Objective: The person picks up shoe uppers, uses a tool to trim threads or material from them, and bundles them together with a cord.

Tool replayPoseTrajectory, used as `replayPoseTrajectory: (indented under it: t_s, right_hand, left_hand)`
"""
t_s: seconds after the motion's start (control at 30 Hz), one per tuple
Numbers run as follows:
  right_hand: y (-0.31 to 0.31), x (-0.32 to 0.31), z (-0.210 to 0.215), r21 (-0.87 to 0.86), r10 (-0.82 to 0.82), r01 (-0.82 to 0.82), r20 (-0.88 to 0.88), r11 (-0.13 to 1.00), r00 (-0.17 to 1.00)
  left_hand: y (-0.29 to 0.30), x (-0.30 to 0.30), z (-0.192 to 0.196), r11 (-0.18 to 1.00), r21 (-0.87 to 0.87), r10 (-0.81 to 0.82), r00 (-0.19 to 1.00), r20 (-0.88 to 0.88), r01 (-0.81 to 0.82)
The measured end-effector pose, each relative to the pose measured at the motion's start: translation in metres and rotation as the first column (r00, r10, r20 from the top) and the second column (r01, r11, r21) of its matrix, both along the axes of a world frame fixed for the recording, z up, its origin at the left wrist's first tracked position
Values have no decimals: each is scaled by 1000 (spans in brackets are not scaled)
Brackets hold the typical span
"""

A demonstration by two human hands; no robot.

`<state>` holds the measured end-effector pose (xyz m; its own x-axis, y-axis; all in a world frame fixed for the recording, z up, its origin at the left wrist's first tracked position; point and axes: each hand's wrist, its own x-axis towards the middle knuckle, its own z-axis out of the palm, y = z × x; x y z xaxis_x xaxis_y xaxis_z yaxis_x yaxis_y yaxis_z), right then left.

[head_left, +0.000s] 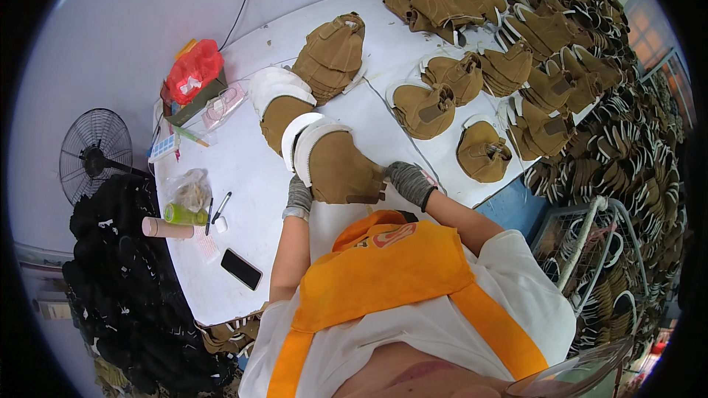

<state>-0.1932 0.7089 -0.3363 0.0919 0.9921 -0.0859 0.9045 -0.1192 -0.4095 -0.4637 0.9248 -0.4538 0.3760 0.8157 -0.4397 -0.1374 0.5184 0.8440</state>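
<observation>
A brown shoe upper (338, 168) with a white curved rim is held between my hands over the white table. My left hand (299, 194), in a grey knit glove, grips its lower left edge, and the fingers are partly hidden by the piece. At the narrow right end, my right hand (410, 181), gloved too, pinches the upper's edge. Another white-rimmed piece shows just behind the held one at its left. Farther up the table lie more brown uppers (282, 114) with white rims, beside a nested brown stack (330, 55).
Several formed brown uppers (424, 109) stand on the right of the table (243, 169). Dense piles (619, 155) and a wire cart (590, 243) lie beyond. At left are a phone (241, 269), pens, pink bottle (166, 228), red bag (195, 71), fan (94, 156) and black heap (125, 280).
</observation>
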Motion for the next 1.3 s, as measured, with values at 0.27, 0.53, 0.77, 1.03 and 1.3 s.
replayPoseTrajectory:
  t_s: [0.27, 0.53, 0.77, 1.03, 1.3]
  right_hand:
    - [52, 33, -110, -303, -84, 522, -912, 797, -402]
    - [18, -24, -36, -79, -393, 678, -861, 731, 323]
    - [16, -13, -3, 111, -322, 615, -772, 781, 548]
    - [-63, 54, 107, -26, -184, 841, -979, 540, 88]
    - [-82, 24, 166, 17, 214, 851, -970, 525, -112]
  left_hand:
    - [-62, 19, 93, 953, -177, -148, 886, 439, 247]
    - [-81, 23, 86, 996, -81, -15, 998, 55, 20]
    - [-72, 30, 118, 988, 51, 149, 981, -126, -143]
    - [-94, 42, 93, 894, 448, 134, 942, -309, 20]
    - [-61, 53, 51, 999, -17, -42, 981, -191, 39]
